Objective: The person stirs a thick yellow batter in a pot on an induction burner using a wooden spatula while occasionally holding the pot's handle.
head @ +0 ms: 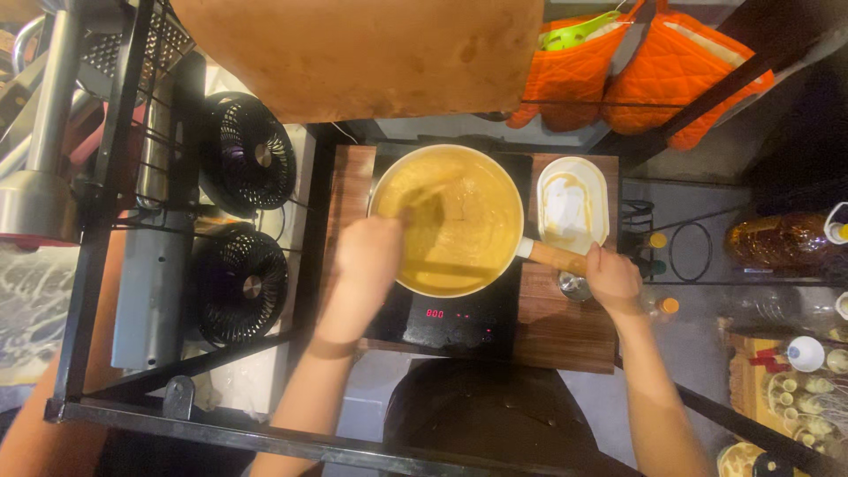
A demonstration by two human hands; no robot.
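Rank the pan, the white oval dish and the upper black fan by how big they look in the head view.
1. Pan
2. Upper fan
3. Oval dish
The fan and dish look close in size; the fan may sit nearer the camera.

Single head-worn view, aimed almost straight down from above. Pan [446, 219] on the cooktop [442, 322] is framed at centre, at arm's reach. Rack with fans [243, 225] is caught at left, shelving at right. No second view.
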